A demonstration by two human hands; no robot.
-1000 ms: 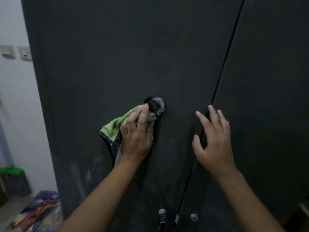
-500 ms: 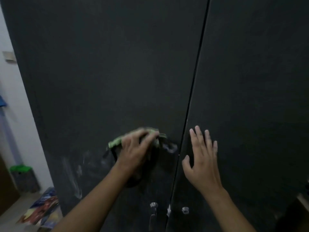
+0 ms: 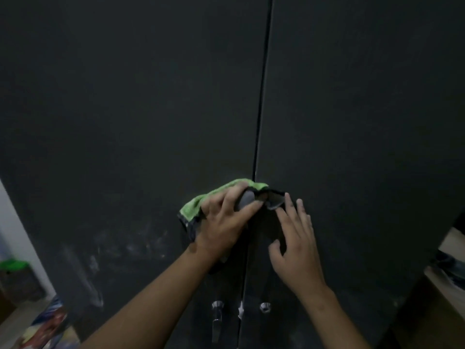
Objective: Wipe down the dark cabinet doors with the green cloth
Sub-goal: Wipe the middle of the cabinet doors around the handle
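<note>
Two tall dark cabinet doors fill the view, the left door [image 3: 130, 109] and the right door [image 3: 364, 109], split by a thin vertical gap. My left hand [image 3: 224, 222] presses the green and grey cloth [image 3: 201, 201] flat against the doors, right over the gap. The cloth's grey end pokes out past my fingers toward the right door. My right hand [image 3: 294, 238] lies flat on the right door with fingers apart, its fingertips touching the cloth's grey end. Pale dusty smears [image 3: 130, 244] mark the left door low down.
Metal handles, the left handle [image 3: 217, 316] and the right knob [image 3: 264, 307], sit low on the doors beside the gap. A white wall [image 3: 15, 235] and a green-topped bin [image 3: 12, 275] are at the left, colourful papers [image 3: 50, 326] on the floor. A wooden shelf [image 3: 448, 285] juts in at the right.
My left hand has slid the cloth rightward across the left door to the gap. My right hand stays flat on the right door, now touching the cloth. The camera has swung left-to-right.
</note>
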